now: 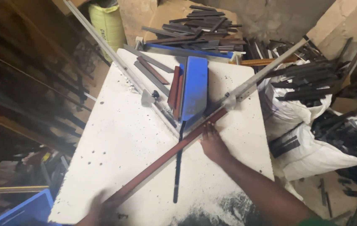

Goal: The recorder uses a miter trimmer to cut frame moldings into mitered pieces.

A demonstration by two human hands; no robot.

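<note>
A long reddish-brown metal strip (166,157) lies diagonally across the white saw table (115,138), against a silver fence rail (262,73). My right hand (212,144) presses flat on the strip near the blade slot, fingers spread. My left hand (101,207) is blurred at the bottom edge and grips the strip's near end. A blue blade guard (195,86) stands just beyond the strip, over a dark blade slot (178,167).
Short cut strips (151,71) lie on the table's far side. A heap of dark offcuts (203,29) sits behind. White sacks (312,146) full of black offcuts stand on the right. A blue crate (23,211) is at bottom left.
</note>
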